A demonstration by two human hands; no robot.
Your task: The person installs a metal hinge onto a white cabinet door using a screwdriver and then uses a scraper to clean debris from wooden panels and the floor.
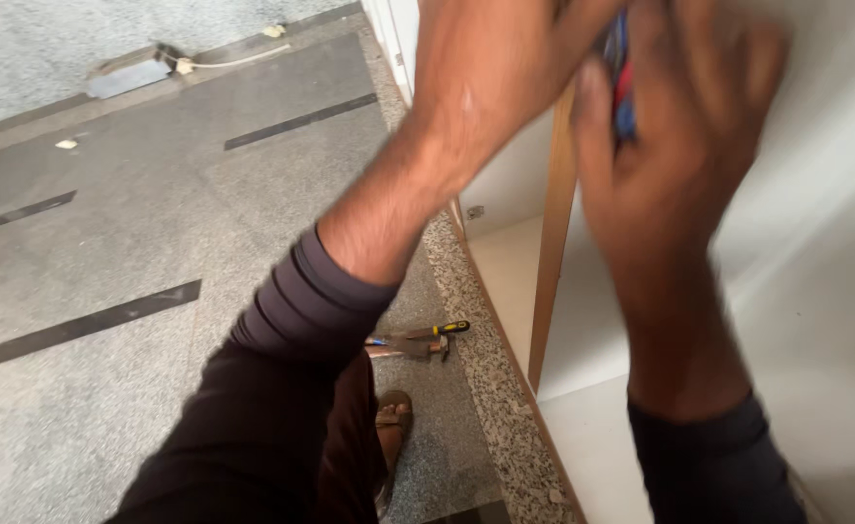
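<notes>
Both my hands are raised in front of a white cabinet. My left hand (pixel 505 58) is at the top centre, its fingers cut off by the frame edge and hidden beside the upright wooden panel edge (pixel 549 291). My right hand (pixel 679 136), blurred by motion, is closed around a red and blue tool handle (pixel 623 92) just right of that panel. The two hands are close together, almost touching. Both arms wear dark long sleeves.
Tools with a yellow and black handle (pixel 422 340) lie on the grey floor (pixel 156 223) beside a speckled granite strip (pixel 490 369). My sandalled foot (pixel 393 417) is below them. The white cabinet shelf (pixel 510 272) lies behind the panel. A flat grey box with a cable (pixel 127 76) sits far left.
</notes>
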